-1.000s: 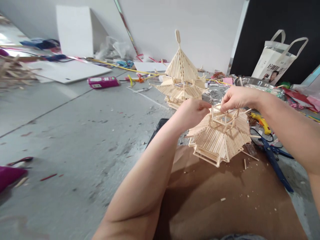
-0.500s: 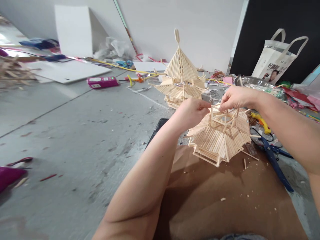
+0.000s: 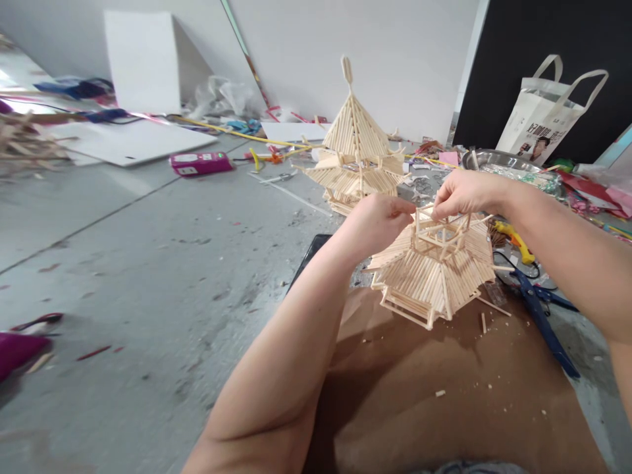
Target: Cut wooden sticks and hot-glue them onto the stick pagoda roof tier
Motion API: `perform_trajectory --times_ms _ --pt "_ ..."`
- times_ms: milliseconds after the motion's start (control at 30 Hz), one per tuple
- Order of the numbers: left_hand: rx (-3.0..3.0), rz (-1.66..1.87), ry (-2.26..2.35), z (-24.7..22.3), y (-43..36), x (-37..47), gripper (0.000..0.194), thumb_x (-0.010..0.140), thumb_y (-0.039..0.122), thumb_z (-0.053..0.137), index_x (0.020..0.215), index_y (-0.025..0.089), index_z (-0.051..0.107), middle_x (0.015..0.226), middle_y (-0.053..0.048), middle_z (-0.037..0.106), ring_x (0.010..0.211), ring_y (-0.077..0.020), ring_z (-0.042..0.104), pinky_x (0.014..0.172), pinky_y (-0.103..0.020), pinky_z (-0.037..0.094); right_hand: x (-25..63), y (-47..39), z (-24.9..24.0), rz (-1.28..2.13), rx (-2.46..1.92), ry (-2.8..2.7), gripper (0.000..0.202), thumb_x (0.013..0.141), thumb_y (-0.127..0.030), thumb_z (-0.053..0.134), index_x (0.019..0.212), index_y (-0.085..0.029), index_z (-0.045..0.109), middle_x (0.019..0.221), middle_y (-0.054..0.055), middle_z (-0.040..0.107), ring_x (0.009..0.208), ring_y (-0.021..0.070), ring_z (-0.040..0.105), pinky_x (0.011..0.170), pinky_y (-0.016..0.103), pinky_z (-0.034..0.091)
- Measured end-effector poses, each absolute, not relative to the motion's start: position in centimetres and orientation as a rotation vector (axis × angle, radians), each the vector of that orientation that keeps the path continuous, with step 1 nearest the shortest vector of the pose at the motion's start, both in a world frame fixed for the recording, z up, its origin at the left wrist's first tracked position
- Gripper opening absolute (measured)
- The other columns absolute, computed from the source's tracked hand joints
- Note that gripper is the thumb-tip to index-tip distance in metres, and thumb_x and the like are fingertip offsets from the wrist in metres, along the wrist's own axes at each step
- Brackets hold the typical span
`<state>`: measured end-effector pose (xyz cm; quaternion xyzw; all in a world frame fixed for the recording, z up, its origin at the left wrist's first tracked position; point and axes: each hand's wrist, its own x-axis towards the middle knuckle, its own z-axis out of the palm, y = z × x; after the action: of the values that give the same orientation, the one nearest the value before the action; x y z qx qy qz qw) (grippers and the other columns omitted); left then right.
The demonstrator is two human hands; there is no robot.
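A pagoda model of thin wooden sticks (image 3: 427, 276) stands on brown paper (image 3: 444, 408), with a slatted, sloping roof and an open stick frame (image 3: 439, 237) on top. At the upper left of that frame, my left hand (image 3: 382, 224) is closed, its fingertips pinching at the frame's corner. My right hand (image 3: 461, 194) is pinched over the far side of the frame; its fingers hide whatever small piece lies between them. Behind my left hand rises a second, taller stick pagoda (image 3: 358, 131) with a pointed roof.
Blue pliers (image 3: 538, 316) and a yellow glue gun (image 3: 516, 240) lie right of the model. A dark flat object (image 3: 311, 257) sits under my left forearm. Further back are a purple device (image 3: 201, 164), a metal bowl (image 3: 498, 161) and a paper bag (image 3: 540, 122).
Almost nothing differs. The view has shifted very slightly; both hands stay at the top frame of the model.
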<state>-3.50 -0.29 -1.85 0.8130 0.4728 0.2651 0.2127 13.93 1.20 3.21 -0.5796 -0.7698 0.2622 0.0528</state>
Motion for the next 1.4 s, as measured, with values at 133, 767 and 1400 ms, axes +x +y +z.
perform_trajectory --times_ms 133,767,1400 --pt "2.249 0.738 1.319 -1.86 -0.31 -3.53 0.034 0.072 0.018 0.042 0.089 0.014 0.072 0.084 -0.006 0.072 0.074 -0.0151 0.061 0.065 -0.026 0.042 13.88 1.13 3.22 0.816 -1.764 -2.326 0.007 0.060 -0.025 0.065 0.058 -0.018 0.065 0.059 0.001 0.057 0.058 0.0125 0.048 0.056 0.030 0.037" --pt "2.267 0.728 1.301 -1.87 -0.29 -3.49 0.033 0.070 0.018 0.042 0.083 0.014 0.072 0.079 -0.005 0.071 0.069 -0.0142 0.059 0.063 -0.026 0.041 13.63 1.07 3.75 0.779 -1.762 -2.402 0.008 0.063 -0.021 0.065 0.055 -0.018 0.063 0.057 0.000 0.055 0.056 0.0108 0.047 0.058 0.029 0.036" --pt "2.278 0.740 1.293 -1.92 -0.31 -3.54 0.033 0.070 0.019 0.042 0.082 0.016 0.072 0.079 -0.005 0.071 0.068 -0.0138 0.059 0.062 -0.025 0.041 13.82 1.12 3.72 0.760 -1.731 -2.453 0.009 0.063 -0.024 0.064 0.056 -0.019 0.064 0.059 0.000 0.057 0.059 0.0121 0.049 0.058 0.028 0.037"
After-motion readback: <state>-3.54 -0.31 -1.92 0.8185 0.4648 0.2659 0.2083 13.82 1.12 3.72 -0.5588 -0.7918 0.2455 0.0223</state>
